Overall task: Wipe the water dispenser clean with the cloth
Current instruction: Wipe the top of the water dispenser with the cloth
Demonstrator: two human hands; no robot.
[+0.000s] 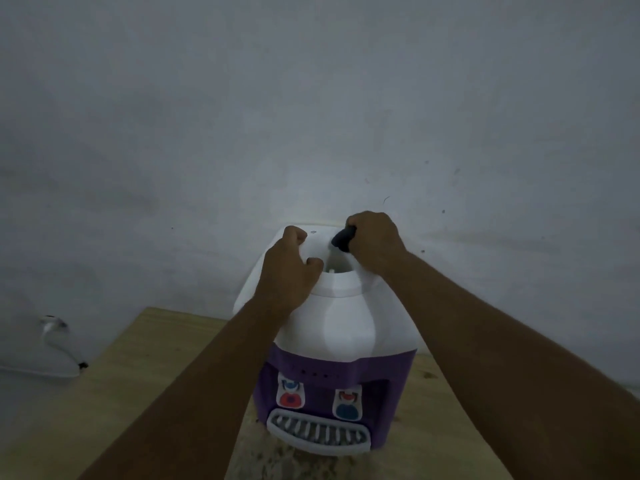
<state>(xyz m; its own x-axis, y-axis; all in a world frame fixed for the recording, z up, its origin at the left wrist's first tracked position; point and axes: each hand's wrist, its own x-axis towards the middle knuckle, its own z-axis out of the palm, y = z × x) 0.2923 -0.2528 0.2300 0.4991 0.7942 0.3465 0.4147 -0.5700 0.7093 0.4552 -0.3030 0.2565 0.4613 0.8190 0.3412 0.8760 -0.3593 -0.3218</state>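
The left hand [287, 268] is curled into a fist and holds nothing; it rests on the white top of the white-and-purple plastic water dispenser [346, 334], with its thumb at the rim of the round top opening [341, 266]. The right hand [375, 242] grips a dark, bunched cloth [343, 239], which touches the far rim of that opening. The dispenser stands upright at the far edge of the pale wooden table [138, 358], close against the white wall [311, 98]. Its purple front shows a red tap [290, 398], a blue tap [346, 408] and a white slatted drip tray [318, 433]. A white cable [52, 334] hangs on the wall beyond the table's left edge.
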